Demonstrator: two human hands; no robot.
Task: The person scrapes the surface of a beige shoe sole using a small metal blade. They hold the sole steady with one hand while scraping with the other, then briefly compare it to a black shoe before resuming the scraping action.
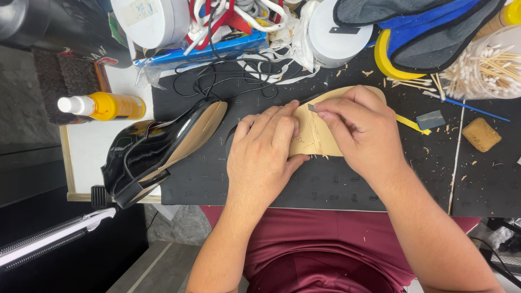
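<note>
Where both hands (266,149) (361,133) cover it, tan sole (317,138) seems scraped.

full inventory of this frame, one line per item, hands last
shoe sole: 1, tan, mat centre, under both hands
blade: 1, grey, small, pinched at right fingertips
black shoe: 1, glossy, tan sole, on its side at mat's left edge
work mat: 1, black, strewn with tan shavings
spray bottle: 1, yellow with white cap, lying left
cotton swabs: many, in clear tub, top right
tape roll: 1, yellow, top right
sponge block: 1, tan, right
white tubs: 2, top
black cord: 1, tangled, top centre
left hand: presses on sole
right hand: holds blade against sole
</note>
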